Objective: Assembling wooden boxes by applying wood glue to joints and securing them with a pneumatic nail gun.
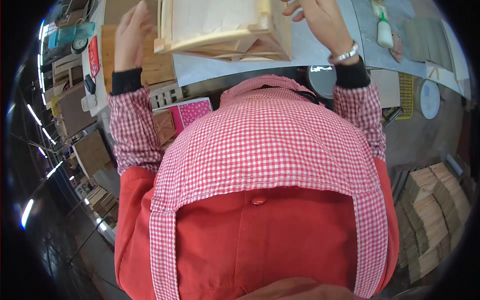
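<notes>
A light wooden frame (216, 44) with a pale panel across its top sits on the worktable at the upper middle, slightly blurred. Slanting wooden pieces show on its near side. To its left, my left hand (131, 39) is raised with fingers extended and a small gap between it and the frame. My right hand (320, 22) is beyond the frame's right corner, fingers apart and nothing visible in them. Its fingertips reach close to the upper picture edge; contact with the frame cannot be made out.
On the right of the grey tabletop (327, 45) stands a white bottle with a green tip (384, 33), near stacked grey strips (427, 42). A brown board (112, 55) lies left. Lower right are piled wooden pieces (432, 210); a round container (429, 99) stands above them.
</notes>
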The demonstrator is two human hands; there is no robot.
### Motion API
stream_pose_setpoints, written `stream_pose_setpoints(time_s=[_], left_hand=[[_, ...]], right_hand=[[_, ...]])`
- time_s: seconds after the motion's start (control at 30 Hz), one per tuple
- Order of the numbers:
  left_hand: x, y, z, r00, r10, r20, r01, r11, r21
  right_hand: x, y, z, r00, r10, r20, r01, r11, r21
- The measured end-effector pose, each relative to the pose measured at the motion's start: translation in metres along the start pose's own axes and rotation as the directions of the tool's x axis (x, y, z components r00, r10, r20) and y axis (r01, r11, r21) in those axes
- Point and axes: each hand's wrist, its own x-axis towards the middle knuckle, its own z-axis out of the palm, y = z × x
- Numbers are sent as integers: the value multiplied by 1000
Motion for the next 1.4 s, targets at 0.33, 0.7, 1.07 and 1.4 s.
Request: stream_pose_setpoints(time_s=[0.33, 0.7, 1.07, 1.4], left_hand=[[-7, -20, 13, 753, 319, 576, 245, 676, -694], [-43, -83, 13, 976, 11, 218, 80, 911, -405], [61, -54, 8, 949, 126, 288, 32, 873, -487], [42, -63, -4, 955, 94, 283, 67, 857, -511]], right_hand=[[27, -24, 30, 982, -44, 186, 101, 947, -306], [58, 9, 8, 972, -83, 218, 157, 924, -349], [-92, -25, 85, 946, 311, 92, -300, 947, -117], [-3, -9, 78, 970, 229, 85, -211, 961, -176]])
